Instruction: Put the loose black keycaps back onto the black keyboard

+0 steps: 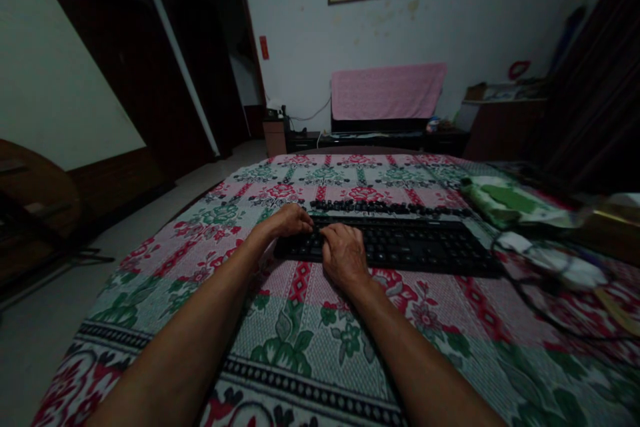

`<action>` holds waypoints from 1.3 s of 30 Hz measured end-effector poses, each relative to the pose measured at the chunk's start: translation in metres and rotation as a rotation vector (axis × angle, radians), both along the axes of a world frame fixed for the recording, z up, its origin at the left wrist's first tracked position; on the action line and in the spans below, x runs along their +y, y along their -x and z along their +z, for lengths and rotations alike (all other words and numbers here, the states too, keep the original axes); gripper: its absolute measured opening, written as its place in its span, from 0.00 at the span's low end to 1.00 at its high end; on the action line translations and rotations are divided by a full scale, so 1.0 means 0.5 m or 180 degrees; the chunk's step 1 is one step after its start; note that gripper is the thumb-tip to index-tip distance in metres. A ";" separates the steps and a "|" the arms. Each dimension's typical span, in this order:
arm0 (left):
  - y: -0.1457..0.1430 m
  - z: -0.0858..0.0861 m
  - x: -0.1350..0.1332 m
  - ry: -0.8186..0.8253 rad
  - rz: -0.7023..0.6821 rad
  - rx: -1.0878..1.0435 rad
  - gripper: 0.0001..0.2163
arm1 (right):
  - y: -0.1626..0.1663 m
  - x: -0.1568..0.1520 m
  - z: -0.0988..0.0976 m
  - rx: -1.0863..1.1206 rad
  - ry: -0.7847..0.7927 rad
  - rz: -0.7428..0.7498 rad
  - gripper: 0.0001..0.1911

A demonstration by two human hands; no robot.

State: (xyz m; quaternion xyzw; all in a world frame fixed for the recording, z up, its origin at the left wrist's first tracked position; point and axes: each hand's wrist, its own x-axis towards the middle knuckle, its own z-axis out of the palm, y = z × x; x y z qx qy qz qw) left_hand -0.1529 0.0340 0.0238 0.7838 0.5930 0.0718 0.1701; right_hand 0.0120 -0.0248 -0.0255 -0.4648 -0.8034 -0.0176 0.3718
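from where i sit, the keyboard (425, 247) lies flat on a flowered cloth (280, 307), its left end under my two hands and the rest stretching off to the right, well past them. my left hand (293, 220) comes in over the left end, wrist bent, fingers curled down and drawn close together at the keys. my right hand (345, 250) rests just beside it, back upward, partly closed, with its fingertips reaching toward the left hand over the same patch of keys. the two nearly meet there. i cannot tell whether either one pinches anything, as the fingertips are dark and small in my view.

just beyond the keyboard, a row of small black pieces (390, 207) runs along its far edge. off to the right sit a green packet (515, 203) and, nearer me, a white bundle (555, 260); a black cable (533, 307) loops close by the keyboard's right end. my hands themselves block part of the left keys. across the room, a pink towel (387, 90) hangs over a dark screen (380, 125).
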 end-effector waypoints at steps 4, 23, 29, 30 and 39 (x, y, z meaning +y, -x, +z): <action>-0.009 0.013 -0.002 -0.0089 -0.0224 0.0263 0.14 | 0.000 -0.002 0.002 -0.0058 0.0023 -0.0029 0.13; -0.010 0.009 -0.010 0.0003 -0.0031 0.0009 0.14 | 0.006 -0.013 0.006 -0.0556 0.0059 -0.0136 0.16; 0.011 -0.004 -0.006 0.0116 0.0100 -0.0539 0.14 | 0.006 -0.008 0.017 -0.0324 -0.0069 -0.0178 0.15; 0.017 -0.004 0.000 0.0034 0.0237 -0.0628 0.15 | 0.004 -0.006 0.021 -0.0264 -0.0103 -0.0181 0.15; 0.038 -0.009 0.071 -0.1166 0.0672 0.0653 0.16 | -0.016 0.017 0.010 0.0005 -0.0082 -0.0336 0.14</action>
